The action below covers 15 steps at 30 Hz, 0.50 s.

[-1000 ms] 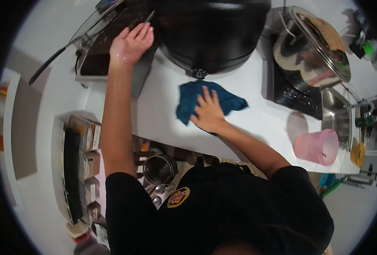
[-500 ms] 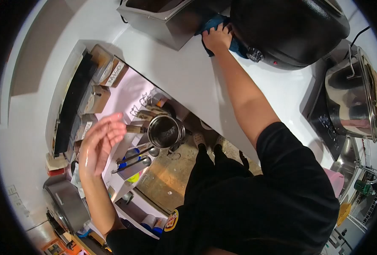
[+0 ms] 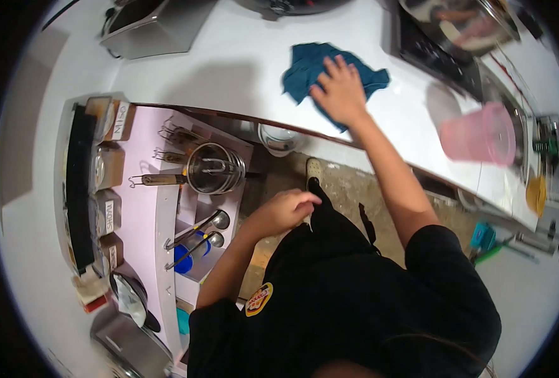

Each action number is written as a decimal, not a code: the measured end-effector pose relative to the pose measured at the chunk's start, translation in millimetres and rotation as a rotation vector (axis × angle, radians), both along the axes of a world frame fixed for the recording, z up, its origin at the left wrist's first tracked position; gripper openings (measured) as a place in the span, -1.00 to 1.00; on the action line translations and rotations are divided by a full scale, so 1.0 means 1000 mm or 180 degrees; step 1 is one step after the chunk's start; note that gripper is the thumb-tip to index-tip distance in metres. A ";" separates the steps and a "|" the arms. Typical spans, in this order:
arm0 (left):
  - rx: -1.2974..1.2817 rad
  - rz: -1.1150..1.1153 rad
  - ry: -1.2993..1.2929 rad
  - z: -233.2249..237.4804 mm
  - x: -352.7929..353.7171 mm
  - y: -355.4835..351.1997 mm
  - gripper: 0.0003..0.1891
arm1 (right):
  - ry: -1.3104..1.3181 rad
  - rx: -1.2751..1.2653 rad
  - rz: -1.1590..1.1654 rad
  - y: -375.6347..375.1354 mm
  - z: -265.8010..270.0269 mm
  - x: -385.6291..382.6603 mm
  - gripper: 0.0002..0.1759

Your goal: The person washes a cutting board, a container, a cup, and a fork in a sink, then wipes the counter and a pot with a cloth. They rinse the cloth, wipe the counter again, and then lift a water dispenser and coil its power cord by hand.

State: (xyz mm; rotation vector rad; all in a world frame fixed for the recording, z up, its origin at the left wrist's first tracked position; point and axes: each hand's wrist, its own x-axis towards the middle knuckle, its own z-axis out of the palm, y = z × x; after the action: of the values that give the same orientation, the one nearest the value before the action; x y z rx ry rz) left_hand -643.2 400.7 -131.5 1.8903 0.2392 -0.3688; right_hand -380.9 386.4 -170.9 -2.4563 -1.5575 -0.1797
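My right hand [image 3: 342, 93] lies flat with spread fingers on a crumpled dark teal cloth [image 3: 301, 70], pressing it to the white counter [image 3: 248, 57]. The cloth spreads out around the fingers on both sides. My left hand [image 3: 285, 211] hangs in the air in front of my body, over the floor and apart from any object. Its fingers are loosely bent, thumb side up, and nothing shows in them; part of the fingers is hidden under the hand.
A pink plastic container [image 3: 478, 135] stands right of the cloth, near a steel pot [image 3: 462, 25] on a black cooktop [image 3: 427, 53]. A steel bin [image 3: 159, 28] sits at far left. Strainers [image 3: 213, 167] and ladles [image 3: 216, 219] hang by the pink shelf [image 3: 144, 138], beside labelled tubs [image 3: 122, 120].
My right hand has moved with the cloth from beside the black appliance onto the counter's middle. My left hand has dropped away from the shelf toward my body. The view has turned right.
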 end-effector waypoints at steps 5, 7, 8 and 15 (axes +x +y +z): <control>0.0792 -0.0136 0.0462 -0.181 0.016 -0.020 -0.66 | 0.0284 0.0624 -0.0105 -0.118 -0.001 0.013 -0.65; 0.1446 -0.0166 0.0577 -0.250 0.026 -0.012 -0.64 | 0.0296 0.0594 -0.0132 -0.143 0.003 0.006 -0.66; 0.1793 -0.0178 0.0729 -0.272 0.034 -0.005 -0.63 | 0.0299 0.0569 -0.0146 -0.153 0.005 0.004 -0.67; 0.3035 0.0361 0.1222 -0.336 0.103 0.060 -0.61 | 0.0316 0.0607 -0.0309 -0.166 0.009 0.003 -0.66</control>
State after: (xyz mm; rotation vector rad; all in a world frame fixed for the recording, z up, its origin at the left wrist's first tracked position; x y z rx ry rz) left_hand -539.7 460.9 -467.5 2.7019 0.9001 -0.6063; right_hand -377.5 220.2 -162.3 -2.3550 -1.3174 -0.2091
